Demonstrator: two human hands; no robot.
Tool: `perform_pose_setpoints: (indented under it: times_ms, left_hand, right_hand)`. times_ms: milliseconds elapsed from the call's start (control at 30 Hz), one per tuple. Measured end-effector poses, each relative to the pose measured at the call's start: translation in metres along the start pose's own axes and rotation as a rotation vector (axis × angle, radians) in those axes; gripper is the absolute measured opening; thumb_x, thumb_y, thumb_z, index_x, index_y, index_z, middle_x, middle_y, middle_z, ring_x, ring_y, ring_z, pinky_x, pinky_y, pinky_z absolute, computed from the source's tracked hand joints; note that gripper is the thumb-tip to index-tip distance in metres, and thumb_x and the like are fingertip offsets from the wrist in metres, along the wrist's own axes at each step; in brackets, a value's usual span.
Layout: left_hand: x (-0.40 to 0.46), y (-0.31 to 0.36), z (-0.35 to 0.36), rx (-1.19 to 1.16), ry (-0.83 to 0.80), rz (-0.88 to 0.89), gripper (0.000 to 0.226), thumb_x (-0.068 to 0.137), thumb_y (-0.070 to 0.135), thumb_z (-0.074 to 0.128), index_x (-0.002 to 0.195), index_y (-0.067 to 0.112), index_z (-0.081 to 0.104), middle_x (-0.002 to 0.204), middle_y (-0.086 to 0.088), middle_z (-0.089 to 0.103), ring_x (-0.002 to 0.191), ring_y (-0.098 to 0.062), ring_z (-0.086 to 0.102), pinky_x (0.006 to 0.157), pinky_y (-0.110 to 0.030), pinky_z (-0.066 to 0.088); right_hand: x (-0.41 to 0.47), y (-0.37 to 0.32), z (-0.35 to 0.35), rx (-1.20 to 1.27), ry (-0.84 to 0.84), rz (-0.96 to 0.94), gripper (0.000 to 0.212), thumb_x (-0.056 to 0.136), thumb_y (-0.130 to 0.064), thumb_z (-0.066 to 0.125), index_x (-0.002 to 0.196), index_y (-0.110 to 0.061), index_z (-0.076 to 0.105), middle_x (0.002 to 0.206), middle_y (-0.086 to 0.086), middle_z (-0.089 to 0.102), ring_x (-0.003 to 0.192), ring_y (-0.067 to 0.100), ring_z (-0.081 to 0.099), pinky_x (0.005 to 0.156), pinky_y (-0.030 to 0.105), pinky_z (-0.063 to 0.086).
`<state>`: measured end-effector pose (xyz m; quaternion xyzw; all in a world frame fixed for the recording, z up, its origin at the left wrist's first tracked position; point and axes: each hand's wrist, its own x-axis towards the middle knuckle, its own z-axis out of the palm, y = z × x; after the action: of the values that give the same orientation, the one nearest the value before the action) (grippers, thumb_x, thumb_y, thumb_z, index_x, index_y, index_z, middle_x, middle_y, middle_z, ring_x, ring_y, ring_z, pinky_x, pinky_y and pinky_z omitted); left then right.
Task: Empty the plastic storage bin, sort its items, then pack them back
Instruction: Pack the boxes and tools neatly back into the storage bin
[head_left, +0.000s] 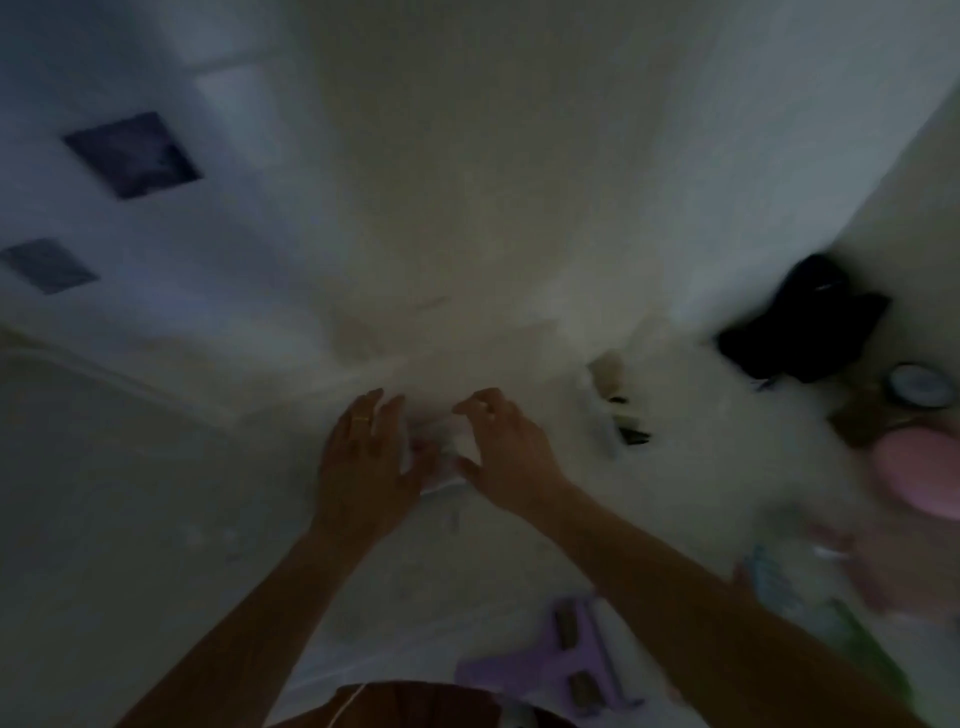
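Hands, left (363, 462) and right (506, 452), touch a blurred pale item (441, 452) between them; grip unclear, no writing legible

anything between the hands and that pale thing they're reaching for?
Nothing visible. The left hand and right hand already flank the small pale item, fingers at its edges. The frame is dark and blurred, so the item's identity and actual contact can't be confirmed.
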<state>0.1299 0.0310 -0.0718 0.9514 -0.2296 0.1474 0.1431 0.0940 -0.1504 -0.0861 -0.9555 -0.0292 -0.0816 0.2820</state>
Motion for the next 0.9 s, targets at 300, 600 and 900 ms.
perform_pose_setpoints:
  times_ms: [300,600,900]
  left_hand:
    - [0.047,0.258,0.062,-0.553,-0.263,-0.017,0.049,0.101,0.027,0.022,0.132,0.006,0.053,0.145,-0.019,0.042,0.125,-0.035,0.045,0.099,-0.038,0.045]
    - [0.039,0.311,0.147,-0.659,-0.51,-0.673,0.042,0.1,0.023,0.04,0.139,0.007,0.036,0.141,-0.017,0.042,0.126,-0.033,0.045,0.103,-0.04,0.041]
    - [0.024,0.317,0.203,-0.722,-0.558,-1.083,0.054,0.096,0.027,0.048,0.142,0.006,0.028,0.142,-0.018,0.039,0.127,-0.036,0.044,0.105,-0.043,0.041]
  right_hand:
    - [-0.068,0.165,-0.114,-0.019,0.485,0.576,0.022,0.086,-0.027,0.064,0.108,-0.026,0.062,0.109,-0.004,0.061,0.099,0.018,0.061,0.08,0.029,0.046]
    - [-0.043,0.261,-0.098,0.259,0.24,0.746,0.035,0.092,-0.016,0.056,0.127,-0.018,0.054,0.104,0.009,0.073,0.094,0.028,0.068,0.078,0.03,0.05]
    - [-0.076,0.328,-0.149,0.291,0.197,0.69,0.02,0.087,-0.025,0.07,0.106,-0.019,0.067,0.082,-0.007,0.066,0.083,0.019,0.064,0.072,0.026,0.04]
